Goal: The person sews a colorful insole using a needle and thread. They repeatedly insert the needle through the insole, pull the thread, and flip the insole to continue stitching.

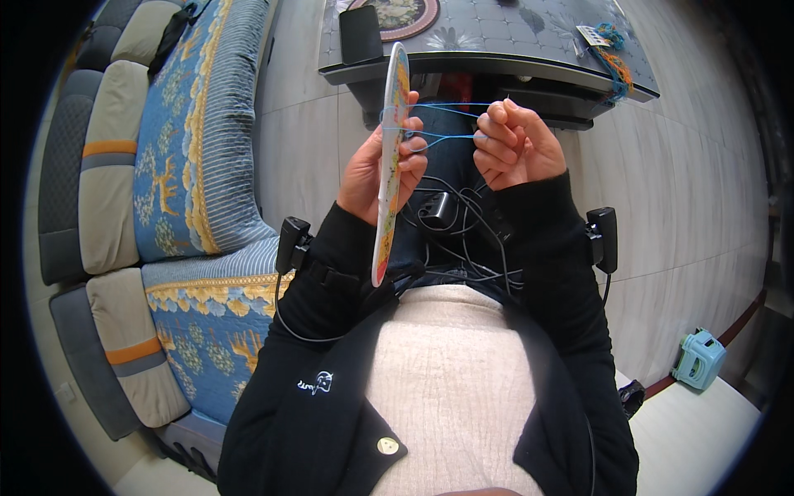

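My left hand point(367, 170) grips a thin, white-edged panel point(392, 161) with a colourful printed face, seen nearly edge-on and upright. Its fingers show on the printed side. Several strands of bright blue thread point(448, 136) stretch taut from the panel to my right hand point(515, 146). That hand is curled around the thread, thumb and forefinger pinched together. A tiny thin tip, perhaps a needle, shows just above the pinch, too small to be sure. Blue thread also wraps over the panel's white edge.
A grey patterned table point(484, 46) stands ahead, bearing a dark phone point(360, 35), a round mat point(397, 17) and blue and orange thread skeins point(614, 65). Black cables point(466, 217) and a small device point(438, 209) lie at my lap. A covered sofa point(180, 155) is left, a light-blue plastic stool point(700, 359) right.
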The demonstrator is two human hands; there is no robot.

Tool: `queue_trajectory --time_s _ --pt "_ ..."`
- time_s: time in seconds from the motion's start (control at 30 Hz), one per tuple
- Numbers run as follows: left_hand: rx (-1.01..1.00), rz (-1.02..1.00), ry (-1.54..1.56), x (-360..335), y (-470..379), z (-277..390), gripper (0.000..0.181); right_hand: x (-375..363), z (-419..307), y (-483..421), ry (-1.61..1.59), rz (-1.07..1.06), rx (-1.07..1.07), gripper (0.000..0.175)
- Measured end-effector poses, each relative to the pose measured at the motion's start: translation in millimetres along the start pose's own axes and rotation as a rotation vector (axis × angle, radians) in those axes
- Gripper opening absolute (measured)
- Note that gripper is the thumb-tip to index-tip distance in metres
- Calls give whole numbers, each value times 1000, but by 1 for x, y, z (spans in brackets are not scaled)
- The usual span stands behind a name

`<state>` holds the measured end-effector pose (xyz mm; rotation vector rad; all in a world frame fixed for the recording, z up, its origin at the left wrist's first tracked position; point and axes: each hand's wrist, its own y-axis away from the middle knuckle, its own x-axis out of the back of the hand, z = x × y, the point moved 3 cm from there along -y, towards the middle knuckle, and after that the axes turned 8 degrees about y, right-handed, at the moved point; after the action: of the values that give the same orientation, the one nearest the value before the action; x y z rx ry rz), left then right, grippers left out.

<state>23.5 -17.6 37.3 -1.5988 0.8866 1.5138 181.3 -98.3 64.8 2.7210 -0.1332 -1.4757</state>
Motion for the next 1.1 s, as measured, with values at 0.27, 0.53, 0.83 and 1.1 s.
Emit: queue_trajectory --time_s 0.27,0.53,0.83,1.1 --pt "-315 335 -569 0 7 24 37 27 -9 10 256 393 132 15" --pt "-985 656 -814 2 38 98 21 68 -93 69 346 734 718 14" --pt "-510 464 -898 -16 15 18 38 23 -27 29 955 459 549 10" --pt "-423 428 -999 -36 10 -14 40 -46 2 16 1684 229 821 12"
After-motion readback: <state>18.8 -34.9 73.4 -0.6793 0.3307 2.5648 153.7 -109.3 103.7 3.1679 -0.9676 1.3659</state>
